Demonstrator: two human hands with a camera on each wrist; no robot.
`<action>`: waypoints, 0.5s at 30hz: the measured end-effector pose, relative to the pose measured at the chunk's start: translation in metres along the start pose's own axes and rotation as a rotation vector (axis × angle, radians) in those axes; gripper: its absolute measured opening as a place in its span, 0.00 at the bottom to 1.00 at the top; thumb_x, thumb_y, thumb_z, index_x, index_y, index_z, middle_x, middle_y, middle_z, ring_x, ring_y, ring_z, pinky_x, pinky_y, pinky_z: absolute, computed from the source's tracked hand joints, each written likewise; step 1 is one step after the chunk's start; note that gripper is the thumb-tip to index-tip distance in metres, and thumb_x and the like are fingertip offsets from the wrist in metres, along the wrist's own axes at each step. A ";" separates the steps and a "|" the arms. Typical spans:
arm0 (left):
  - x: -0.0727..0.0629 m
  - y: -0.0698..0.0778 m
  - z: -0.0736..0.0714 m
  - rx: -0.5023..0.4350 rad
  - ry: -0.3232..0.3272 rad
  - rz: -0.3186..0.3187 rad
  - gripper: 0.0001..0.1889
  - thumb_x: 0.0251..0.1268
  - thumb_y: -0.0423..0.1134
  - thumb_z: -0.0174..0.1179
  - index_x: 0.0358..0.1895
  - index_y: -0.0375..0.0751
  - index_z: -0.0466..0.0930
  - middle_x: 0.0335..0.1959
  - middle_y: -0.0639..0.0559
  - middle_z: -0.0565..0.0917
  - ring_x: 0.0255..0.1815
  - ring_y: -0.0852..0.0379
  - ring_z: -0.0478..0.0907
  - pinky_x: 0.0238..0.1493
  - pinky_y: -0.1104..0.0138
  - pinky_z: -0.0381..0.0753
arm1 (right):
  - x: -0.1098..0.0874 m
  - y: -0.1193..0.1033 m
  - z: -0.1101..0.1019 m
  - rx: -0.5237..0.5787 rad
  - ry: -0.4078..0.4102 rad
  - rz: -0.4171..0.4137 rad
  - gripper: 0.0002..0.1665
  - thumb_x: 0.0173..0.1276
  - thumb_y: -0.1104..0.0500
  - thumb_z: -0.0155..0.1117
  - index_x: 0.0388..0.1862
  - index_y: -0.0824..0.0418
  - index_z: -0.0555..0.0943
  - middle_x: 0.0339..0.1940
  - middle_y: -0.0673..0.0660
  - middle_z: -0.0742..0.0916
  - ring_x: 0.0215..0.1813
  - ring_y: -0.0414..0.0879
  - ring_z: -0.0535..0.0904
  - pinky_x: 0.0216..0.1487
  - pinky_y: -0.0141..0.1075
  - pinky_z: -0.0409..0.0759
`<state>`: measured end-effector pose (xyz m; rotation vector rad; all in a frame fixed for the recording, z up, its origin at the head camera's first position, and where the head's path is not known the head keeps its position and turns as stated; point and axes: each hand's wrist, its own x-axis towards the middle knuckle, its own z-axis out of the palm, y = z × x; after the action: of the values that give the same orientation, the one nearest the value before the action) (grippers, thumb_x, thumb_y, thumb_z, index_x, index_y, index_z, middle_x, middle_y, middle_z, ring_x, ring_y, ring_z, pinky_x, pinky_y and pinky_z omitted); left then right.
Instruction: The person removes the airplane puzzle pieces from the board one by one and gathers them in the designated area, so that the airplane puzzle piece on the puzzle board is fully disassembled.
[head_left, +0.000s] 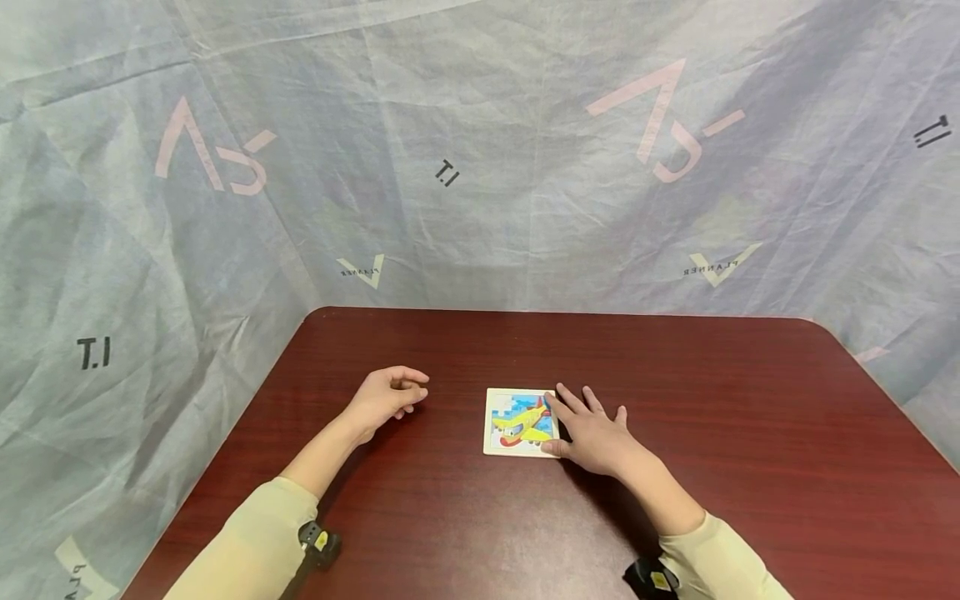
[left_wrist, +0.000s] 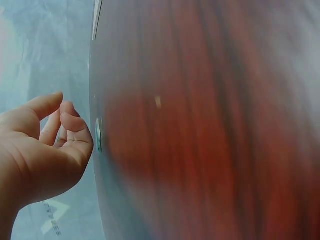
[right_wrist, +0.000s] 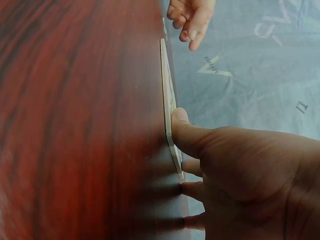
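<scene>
A small square picture puzzle board point(head_left: 522, 422) with a pale rim lies flat on the table, showing a yellow and red airplane on blue and white. My right hand point(head_left: 596, 437) rests at its right side with spread fingers; the thumb point(right_wrist: 181, 120) and index finger touch the board, while the other fingers reach past its edge. My left hand point(head_left: 386, 398) hovers to the left, apart from the board, fingers loosely curled around nothing. Beneath it, the left wrist view shows a small thin piece point(left_wrist: 98, 135) on the table, too edge-on to identify.
The dark red wood-grain table point(head_left: 465, 525) has rounded far corners. Behind it and along the sides hangs a grey, wrinkled cloth point(head_left: 480, 225) with printed letters. Black wrist devices point(head_left: 321, 544) sit at both pale yellow sleeves point(head_left: 251, 533).
</scene>
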<state>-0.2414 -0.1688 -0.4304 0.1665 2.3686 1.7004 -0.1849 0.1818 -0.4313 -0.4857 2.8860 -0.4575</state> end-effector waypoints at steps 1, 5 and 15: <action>0.001 0.001 0.003 0.002 -0.005 0.003 0.18 0.68 0.33 0.65 0.58 0.31 0.80 0.37 0.48 0.82 0.31 0.51 0.76 0.29 0.66 0.74 | 0.000 0.000 0.000 0.000 0.001 -0.002 0.46 0.72 0.39 0.63 0.82 0.55 0.60 0.82 0.60 0.59 0.79 0.70 0.49 0.61 0.82 0.46; 0.004 0.004 0.013 0.009 -0.026 0.004 0.17 0.68 0.34 0.66 0.57 0.32 0.81 0.37 0.47 0.82 0.30 0.51 0.76 0.30 0.66 0.74 | -0.001 0.000 0.000 0.002 0.005 -0.005 0.46 0.71 0.39 0.63 0.81 0.55 0.60 0.82 0.61 0.60 0.79 0.70 0.50 0.60 0.82 0.46; 0.007 0.009 0.032 -0.002 -0.077 0.008 0.16 0.67 0.32 0.66 0.55 0.32 0.82 0.34 0.48 0.82 0.28 0.52 0.76 0.30 0.65 0.72 | -0.001 -0.001 0.000 -0.007 0.005 -0.003 0.46 0.71 0.38 0.63 0.81 0.54 0.61 0.82 0.60 0.60 0.79 0.70 0.51 0.61 0.81 0.47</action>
<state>-0.2410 -0.1344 -0.4328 0.2373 2.3136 1.6682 -0.1836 0.1818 -0.4308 -0.4901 2.8926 -0.4499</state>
